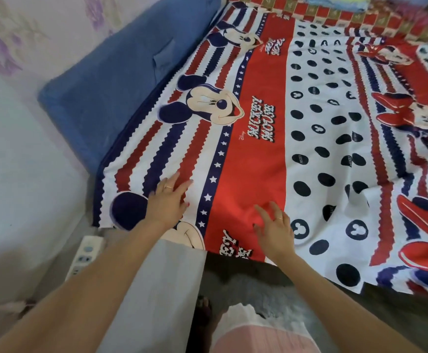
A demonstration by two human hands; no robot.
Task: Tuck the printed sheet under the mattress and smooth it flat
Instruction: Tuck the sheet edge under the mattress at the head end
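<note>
1. The printed sheet (259,138) lay spread over the mattress (111,80), whose blue cover showed bare along the far-left side. The near edge hung loose over the bed's foot; not tucked there as far as visible.
2. Left hand (168,200) was flat on the striped band, fingers straight, pressing and holding nothing.
3. Right hand (275,224) was over the red panel, fingers spread and relaxed, gripping nothing; contact with the cloth could not be confirmed.
4. Wrinkles ran through the right side near the dotted area and the red bow print.
5. Handling, my read: thin woven cloth, light, limp, slides easily and bunches under a push. Best taken by pinching the hanging hem near the left corner, pulling taut, then feeding under the mattress edge.
6. A power strip (85,253) sat on the floor by that corner; snag risk.
</note>
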